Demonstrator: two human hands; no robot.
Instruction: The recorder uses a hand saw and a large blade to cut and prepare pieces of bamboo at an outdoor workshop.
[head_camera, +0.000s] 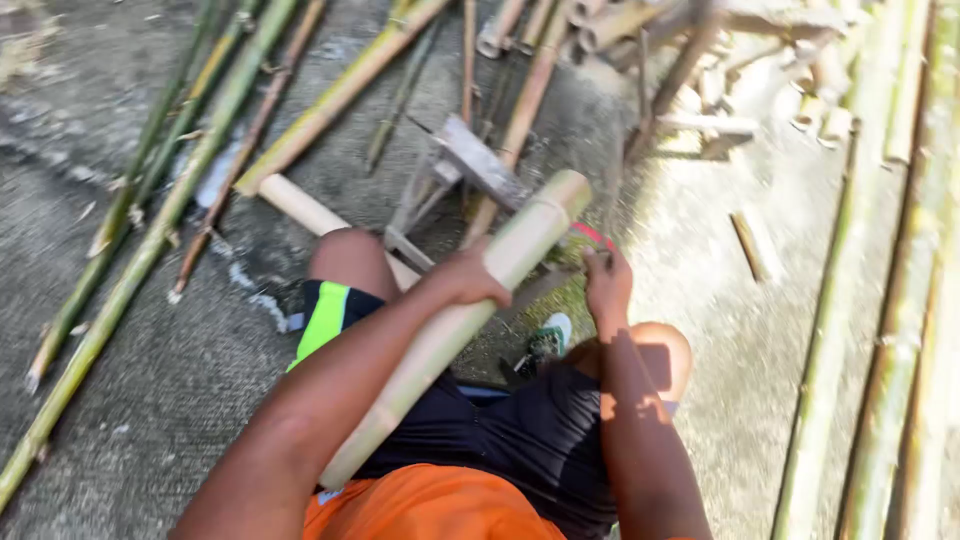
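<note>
A thick pale bamboo section runs diagonally from my lap up toward the middle of the view. My left hand is wrapped over it partway along. My right hand is closed on something with a thin red part just beside the bamboo's upper end; what it holds is blurred. I sit on the ground in black shorts with a bright green stripe and an orange shirt.
Long green bamboo poles lie across the concrete at the left, more poles along the right edge. A small wooden stand sits ahead of my knees. Cut bamboo pieces are piled at the top right. A shoe shows between my legs.
</note>
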